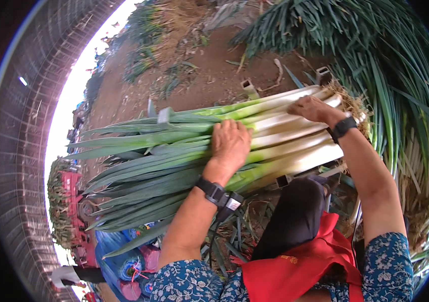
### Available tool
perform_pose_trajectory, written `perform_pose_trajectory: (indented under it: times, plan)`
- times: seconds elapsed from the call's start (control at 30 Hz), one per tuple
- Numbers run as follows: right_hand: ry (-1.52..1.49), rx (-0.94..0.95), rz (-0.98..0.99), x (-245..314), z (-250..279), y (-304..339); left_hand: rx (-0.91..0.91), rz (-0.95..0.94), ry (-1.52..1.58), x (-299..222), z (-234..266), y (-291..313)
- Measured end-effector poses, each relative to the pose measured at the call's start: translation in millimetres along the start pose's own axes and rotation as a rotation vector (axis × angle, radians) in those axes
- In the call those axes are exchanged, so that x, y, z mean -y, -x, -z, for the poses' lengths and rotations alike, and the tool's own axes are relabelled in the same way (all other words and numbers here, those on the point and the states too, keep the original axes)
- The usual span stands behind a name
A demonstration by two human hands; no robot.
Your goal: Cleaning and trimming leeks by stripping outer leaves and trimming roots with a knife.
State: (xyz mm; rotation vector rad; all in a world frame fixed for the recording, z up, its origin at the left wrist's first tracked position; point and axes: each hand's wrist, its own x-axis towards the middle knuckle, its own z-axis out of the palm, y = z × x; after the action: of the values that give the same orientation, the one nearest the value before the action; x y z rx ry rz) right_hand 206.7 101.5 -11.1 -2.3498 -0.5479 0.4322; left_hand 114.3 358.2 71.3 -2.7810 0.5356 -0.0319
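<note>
A broad bundle of leeks (285, 143) lies sideways before me, dark green leaves to the left, white stalks and hairy roots to the right. My left hand (231, 143) is bent over the middle of the bundle, where the green turns pale, with its fingertips curled down among the stalks. Farther right, my right hand (311, 109) is closed on the white part of a stalk near the roots; its fingertips are partly hidden. A grey band-like piece (164, 117) sits on the leaves at the far side.
Square metal tube ends (323, 75) of a stand show around the bundle. A large heap of leeks (375, 65) fills the right side. Blue bags (119, 256) with round, bright-patterned contents lie lower left. A red cart (76, 206) loaded with greens stands beyond, near another person.
</note>
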Motion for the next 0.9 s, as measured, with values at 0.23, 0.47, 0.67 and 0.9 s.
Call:
perform_pose_trajectory:
  times: [0.23, 0.47, 0.67, 0.9]
  plan:
    - [0.178, -0.026, 0.010, 14, -17, 14, 0.013, -0.030, 0.070, 7, 0, 0]
    - [0.269, 0.038, -0.029, 32, -8, 27, 0.327, 0.049, 0.183, 97, 42, -10]
    - [0.126, -0.007, -0.059, 33, -12, 31, 0.607, 0.395, 0.051, 176, 73, 37]
    - [0.331, -0.098, -0.018, 24, -1, 46, 0.460, 0.401, -0.040, 112, 105, 78]
